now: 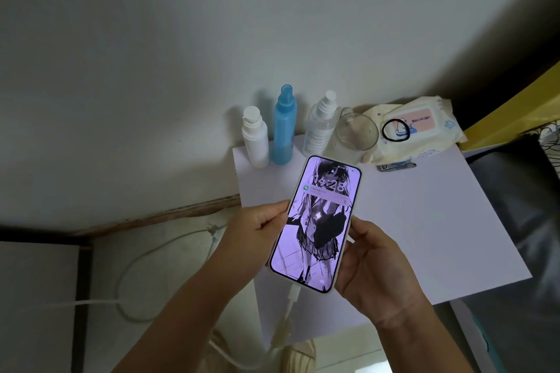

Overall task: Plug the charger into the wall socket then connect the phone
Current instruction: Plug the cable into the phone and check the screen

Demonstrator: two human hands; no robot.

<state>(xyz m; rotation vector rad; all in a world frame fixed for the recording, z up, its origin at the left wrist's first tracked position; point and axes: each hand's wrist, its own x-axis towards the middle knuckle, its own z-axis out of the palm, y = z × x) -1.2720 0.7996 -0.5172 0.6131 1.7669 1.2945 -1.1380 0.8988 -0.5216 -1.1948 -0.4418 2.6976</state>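
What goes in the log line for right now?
phone: lit, cable plugged in | left hand: holds phone | right hand: holds phone

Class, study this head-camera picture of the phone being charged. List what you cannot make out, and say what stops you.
- Wall socket and charger plug: not in the head view; the white cable runs off the left edge.
- Phone port: the connector meets the bottom edge, but how fully it is seated is too small to tell.
- Notification text on the screen: blurred.
- Wipes pack label: too small to read.
- Left hand and right hand fingers: partly hidden behind the phone.
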